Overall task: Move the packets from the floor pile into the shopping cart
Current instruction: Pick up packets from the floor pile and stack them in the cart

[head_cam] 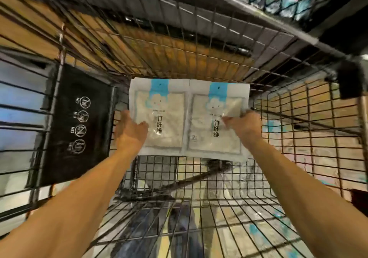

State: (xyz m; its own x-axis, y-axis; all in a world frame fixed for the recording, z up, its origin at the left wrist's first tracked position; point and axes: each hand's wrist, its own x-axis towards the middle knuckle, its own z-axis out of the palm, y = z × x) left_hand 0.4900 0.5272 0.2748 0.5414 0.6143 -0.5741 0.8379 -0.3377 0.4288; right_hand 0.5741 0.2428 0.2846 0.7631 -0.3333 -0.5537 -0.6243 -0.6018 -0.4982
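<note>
Black panel (76,126) on the cart's left wall, printed with four white round prohibition signs, lettering sideways and blurred. Just right of it, left hand (129,131) reaching into the shopping cart (298,130), grip closed on the left edge of the left packet (161,118), thumb on the printed face, fingers hidden behind. Flat and pale, wrapped in clear glossy film with a white border; blue band at the top middle, a small white cloud-like figure with a face beneath it, then a column of dark characters running down the centre; cream, fuzzy-looking contents behind the film. Held face-up above the wire floor of the basket, near the far wall, top edge away from the camera. Edge to edge with it, right packet (217,122): same blue band, same cloud figure, same dark characters, plus a small "2" low on its left side; film creased and shiny at the upper right. Whether two separate packets or one joined pair, cannot tell. Right hand (244,127) pinching that packet's right edge, grip closed on it, thumb on top. Through the wire floor, blurred tiled floor (229,204) and dark frame parts.
</note>
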